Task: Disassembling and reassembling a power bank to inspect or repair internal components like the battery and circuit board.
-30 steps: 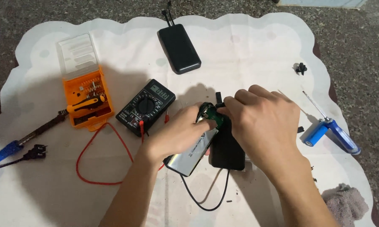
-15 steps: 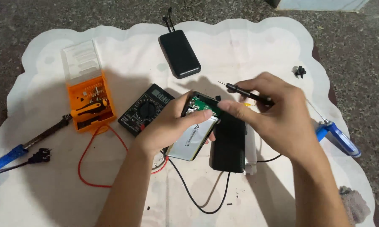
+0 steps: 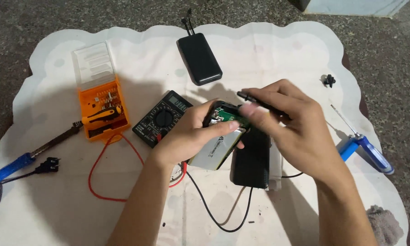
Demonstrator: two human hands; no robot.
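My left hand grips an opened power bank, a silver battery pack with a green circuit board at its top end, held just above the white cloth. My right hand pinches a thin black multimeter probe whose tip points left over the circuit board. A black case half lies under my right hand. The black multimeter rests left of my left hand, with red and black leads looping over the cloth.
A second black power bank lies at the back. An orange screwdriver-bit box with its clear lid open stands at left, a blue-handled soldering iron further left. Blue-handled screwdrivers lie at right, a small black part beyond them.
My right hand has lifted off the circuit board, picked up the black probe and turned its tip left over the board. The left hand keeps its grip on the opened power bank.
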